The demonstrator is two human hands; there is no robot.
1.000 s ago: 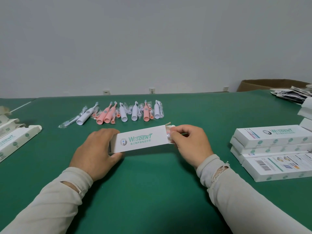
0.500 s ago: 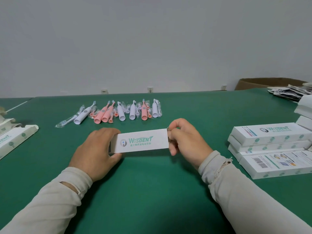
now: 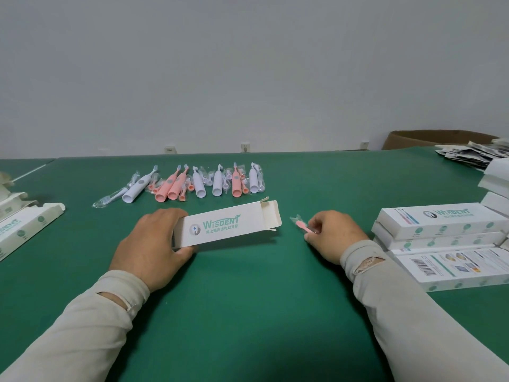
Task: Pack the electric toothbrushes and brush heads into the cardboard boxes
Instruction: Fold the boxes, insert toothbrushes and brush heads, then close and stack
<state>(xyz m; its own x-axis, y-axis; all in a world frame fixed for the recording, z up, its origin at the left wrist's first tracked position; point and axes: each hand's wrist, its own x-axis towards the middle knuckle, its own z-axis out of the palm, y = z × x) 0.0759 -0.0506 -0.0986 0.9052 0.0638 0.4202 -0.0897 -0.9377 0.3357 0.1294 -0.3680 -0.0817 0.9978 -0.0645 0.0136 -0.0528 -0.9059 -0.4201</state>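
A white Wisdent cardboard box (image 3: 225, 226) lies on the green table (image 3: 261, 312), its right end flap standing open. My left hand (image 3: 154, 241) grips the box's left end. To the right of the box, apart from it, my right hand (image 3: 334, 234) pinches a pink brush head in a clear wrapper (image 3: 301, 225). Farther back lies a row of pink and white electric toothbrushes and wrapped brush heads (image 3: 192, 184).
A stack of closed white boxes (image 3: 440, 224) sits at the right, with more white boxes (image 3: 495, 183) behind it. Open boxes (image 3: 24, 224) lie at the left edge. Leaflets (image 3: 473, 153) and a brown carton (image 3: 429, 139) are at the far right.
My right hand has left the box's right end and moved right, now holding a pink wrapped brush head. The box's end flap, closed half a second ago, stands open.
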